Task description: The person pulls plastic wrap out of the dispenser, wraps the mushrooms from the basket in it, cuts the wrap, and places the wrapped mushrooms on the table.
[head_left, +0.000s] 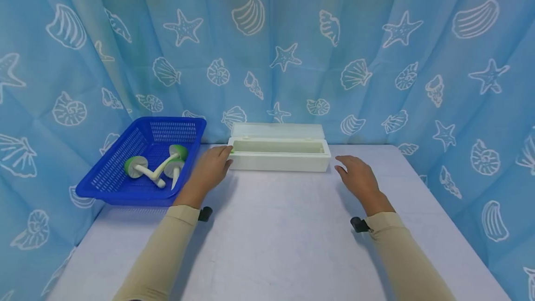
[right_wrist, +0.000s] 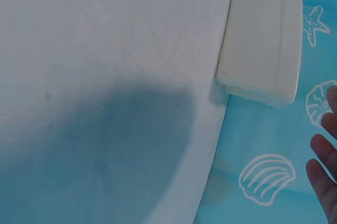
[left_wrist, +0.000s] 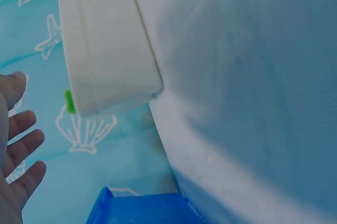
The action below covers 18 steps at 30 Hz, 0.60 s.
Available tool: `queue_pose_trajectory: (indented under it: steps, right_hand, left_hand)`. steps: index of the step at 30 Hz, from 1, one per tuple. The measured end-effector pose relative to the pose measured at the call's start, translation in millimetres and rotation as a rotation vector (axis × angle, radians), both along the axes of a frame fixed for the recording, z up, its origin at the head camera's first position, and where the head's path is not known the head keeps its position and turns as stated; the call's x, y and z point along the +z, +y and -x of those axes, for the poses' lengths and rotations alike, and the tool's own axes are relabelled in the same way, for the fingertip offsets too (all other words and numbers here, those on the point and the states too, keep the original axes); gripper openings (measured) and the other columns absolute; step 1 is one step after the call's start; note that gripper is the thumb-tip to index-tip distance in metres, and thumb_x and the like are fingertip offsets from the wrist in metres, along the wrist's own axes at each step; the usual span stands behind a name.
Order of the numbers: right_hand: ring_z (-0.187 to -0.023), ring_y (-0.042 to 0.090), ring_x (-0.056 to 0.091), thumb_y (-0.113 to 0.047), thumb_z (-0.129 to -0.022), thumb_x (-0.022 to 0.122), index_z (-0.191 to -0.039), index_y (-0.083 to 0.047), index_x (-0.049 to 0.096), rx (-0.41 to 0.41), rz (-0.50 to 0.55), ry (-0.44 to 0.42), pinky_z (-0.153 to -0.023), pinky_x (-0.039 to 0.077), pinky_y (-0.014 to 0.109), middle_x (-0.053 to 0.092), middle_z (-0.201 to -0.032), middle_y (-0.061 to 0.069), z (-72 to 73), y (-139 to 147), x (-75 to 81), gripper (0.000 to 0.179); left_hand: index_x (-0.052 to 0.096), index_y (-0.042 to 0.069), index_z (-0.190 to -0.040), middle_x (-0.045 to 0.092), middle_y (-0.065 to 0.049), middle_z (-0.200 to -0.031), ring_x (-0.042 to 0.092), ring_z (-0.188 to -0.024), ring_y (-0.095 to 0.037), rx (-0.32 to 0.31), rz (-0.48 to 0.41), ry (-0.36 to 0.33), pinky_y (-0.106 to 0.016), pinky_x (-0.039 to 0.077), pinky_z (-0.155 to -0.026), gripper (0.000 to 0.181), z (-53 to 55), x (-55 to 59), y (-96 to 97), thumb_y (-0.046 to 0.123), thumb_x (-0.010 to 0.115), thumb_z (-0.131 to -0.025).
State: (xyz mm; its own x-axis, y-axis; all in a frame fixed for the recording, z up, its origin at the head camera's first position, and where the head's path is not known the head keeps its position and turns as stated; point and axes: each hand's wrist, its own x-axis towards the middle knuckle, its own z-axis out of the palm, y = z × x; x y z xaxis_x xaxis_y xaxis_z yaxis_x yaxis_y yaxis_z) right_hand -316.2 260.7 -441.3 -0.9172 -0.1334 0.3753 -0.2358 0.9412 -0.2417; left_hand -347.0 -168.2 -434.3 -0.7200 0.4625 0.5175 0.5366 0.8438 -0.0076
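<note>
A long white box (head_left: 279,162) stands at the table's back edge, its translucent lid (head_left: 277,131) raised toward the curtain. A pale hollow shows inside it. At its left end sits a small green tab (left_wrist: 69,101). My left hand (head_left: 210,169) is beside that end, fingers loosely extended; in the left wrist view they are apart from the box. Past the right end, my right hand (head_left: 358,179) hovers with relaxed, spread fingers and a gap to the box. Neither hand holds anything.
At the left stands a blue plastic basket (head_left: 109,166) with several green-capped, white-stemmed mushroom-shaped things (head_left: 135,167) in it. A white cloth (head_left: 284,236) covers the table. Behind hangs a blue curtain (head_left: 309,87) with white shells and starfish.
</note>
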Motion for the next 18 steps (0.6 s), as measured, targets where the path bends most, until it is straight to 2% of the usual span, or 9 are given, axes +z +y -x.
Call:
queue_pose_trajectory:
  steps: [7,10,14,18]
  right_hand:
    - [-0.115,0.036,0.057,-0.012,-0.093,0.067,-0.122,0.000,0.063,0.076,0.043,0.021,-0.095,0.044,0.051,0.062,-0.122,0.019,13.1,-5,-0.8,0.032]
    - [-0.116,0.037,0.056,-0.012,-0.093,0.066,-0.123,0.001,0.063,0.088,0.056,-0.011,-0.096,0.044,0.051,0.062,-0.123,0.019,21.9,-8,0.8,0.032]
    - [-0.123,0.038,0.051,-0.015,-0.096,0.063,-0.129,0.000,0.059,0.067,0.061,-0.086,-0.100,0.039,0.052,0.058,-0.130,0.019,36.2,-12,3.3,0.037]
    - [-0.125,0.037,0.049,-0.016,-0.096,0.062,-0.131,0.000,0.058,0.078,0.046,-0.124,-0.102,0.038,0.051,0.056,-0.132,0.019,47.2,-16,1.7,0.038]
  left_hand:
    - [0.058,-0.003,-0.127,0.064,-0.017,-0.118,0.059,-0.110,-0.033,-0.013,-0.004,-0.039,-0.043,0.045,-0.097,0.035,12.6,0.7,6.6,0.014,0.062,-0.096]
    - [0.059,-0.002,-0.126,0.064,-0.016,-0.117,0.060,-0.108,-0.032,-0.012,0.008,-0.051,-0.042,0.046,-0.096,0.033,20.2,2.4,11.2,0.013,0.062,-0.096]
    - [0.060,-0.002,-0.125,0.065,-0.016,-0.116,0.061,-0.107,-0.032,-0.006,0.021,-0.051,-0.042,0.045,-0.095,0.033,32.6,4.3,15.3,0.012,0.063,-0.096]
    - [0.060,-0.002,-0.124,0.064,-0.016,-0.118,0.059,-0.110,-0.032,0.025,0.054,-0.102,-0.044,0.043,-0.097,0.032,42.4,1.2,15.1,0.014,0.062,-0.097]
